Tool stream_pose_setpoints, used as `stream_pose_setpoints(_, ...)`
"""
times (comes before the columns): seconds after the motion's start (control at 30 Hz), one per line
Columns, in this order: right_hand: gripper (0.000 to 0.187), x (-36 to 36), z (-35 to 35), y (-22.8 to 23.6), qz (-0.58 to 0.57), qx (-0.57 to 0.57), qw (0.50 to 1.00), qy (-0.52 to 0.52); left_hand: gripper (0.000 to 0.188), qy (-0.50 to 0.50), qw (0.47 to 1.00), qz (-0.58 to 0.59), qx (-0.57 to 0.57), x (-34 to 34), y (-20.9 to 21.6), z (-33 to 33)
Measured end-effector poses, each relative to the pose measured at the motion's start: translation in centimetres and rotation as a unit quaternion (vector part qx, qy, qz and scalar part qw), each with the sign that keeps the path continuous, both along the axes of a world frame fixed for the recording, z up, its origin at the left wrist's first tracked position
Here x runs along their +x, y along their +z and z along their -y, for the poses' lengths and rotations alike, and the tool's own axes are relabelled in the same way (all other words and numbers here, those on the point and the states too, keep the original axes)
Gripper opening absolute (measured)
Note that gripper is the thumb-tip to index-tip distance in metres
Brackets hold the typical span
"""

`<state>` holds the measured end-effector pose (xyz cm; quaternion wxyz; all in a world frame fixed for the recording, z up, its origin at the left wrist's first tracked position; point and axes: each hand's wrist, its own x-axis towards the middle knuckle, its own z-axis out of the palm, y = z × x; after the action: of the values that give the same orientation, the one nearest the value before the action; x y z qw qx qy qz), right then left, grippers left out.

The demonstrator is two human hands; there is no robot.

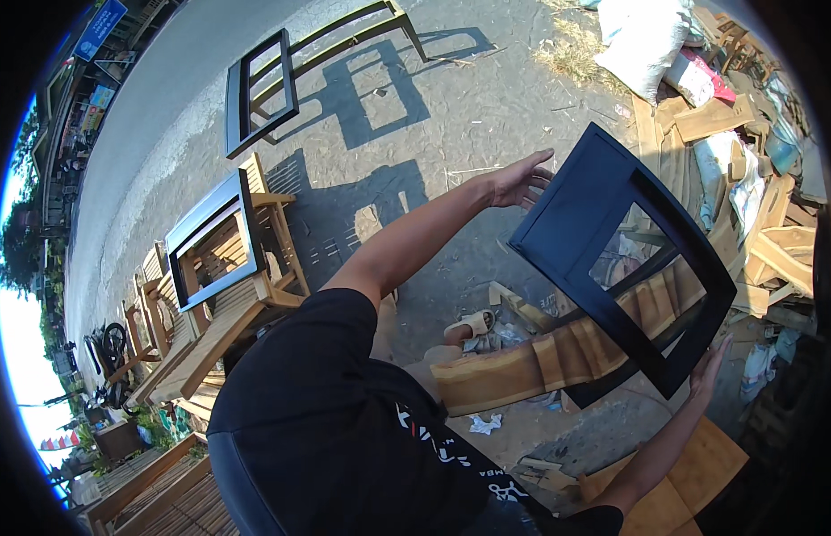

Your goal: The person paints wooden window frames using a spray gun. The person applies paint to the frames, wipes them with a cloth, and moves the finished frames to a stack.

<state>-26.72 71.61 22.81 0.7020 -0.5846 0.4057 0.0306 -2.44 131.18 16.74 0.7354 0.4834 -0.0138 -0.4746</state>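
Observation:
A black rectangular frame (572, 221), with one solid end and a large opening, stands tilted in front of me on the right. My left hand (521, 181) is at its upper left edge, fingers spread; whether the fingertips touch the edge I cannot tell. At the opposite lower right edge, my right hand (706, 371) lies along the frame with its fingers stretched against it, supporting it. Behind and below is a second black frame (587, 390), partly hidden. Brown wooden planks (496, 373) run beneath, seen partly through the opening.
Wood offcuts (777, 259) and white sacks (643, 45) are heaped at right. At left, a black frame (214, 237) lies on slatted wooden furniture (221, 326). Another black frame (286, 85) leans on a wooden stand (344, 40) farther off. A brown board (701, 464) lies near my right forearm.

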Motion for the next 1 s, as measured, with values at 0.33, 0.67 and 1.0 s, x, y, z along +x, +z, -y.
stream_pose_setpoints(0.33,0.109,18.0,-24.6,5.7,-0.011,0.023,0.995,0.097,0.113,0.096,0.995,0.004,-0.019,6.3,3.2,-27.8)
stream_pose_setpoints(0.67,0.112,43.1,-51.4,4.0,-0.015,0.018,0.963,0.269,0.1,0.284,0.958,-0.027,-0.003,11.2,4.6,-54.9)
stream_pose_setpoints(1.0,0.116,79.6,-75.7,-2.9,-0.018,-0.033,0.888,0.458,0.106,0.511,0.858,-0.055,0.03,18.4,-1.3,-67.8)
